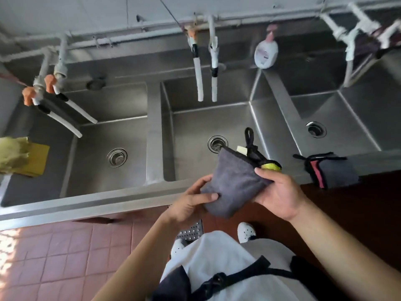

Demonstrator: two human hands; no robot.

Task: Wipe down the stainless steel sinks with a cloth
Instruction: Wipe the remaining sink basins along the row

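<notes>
Three stainless steel sink basins run side by side: the left basin (97,135), the middle basin (191,124) and the right basin (338,118). A folded grey cloth (234,181) with a black hanging loop is held above the front rim of the middle basin. My left hand (193,200) grips its lower left corner. My right hand (280,192) holds its right edge, with something yellow-green (271,166) showing just behind the fingers.
A second grey cloth with a red stripe (332,170) hangs over the front rim on the right. Yellow gloves and a yellow cloth (21,155) lie at the left. White hoses (199,79) hang over the basins, a soap bottle (265,53) stands on the back ledge. Red floor tiles below.
</notes>
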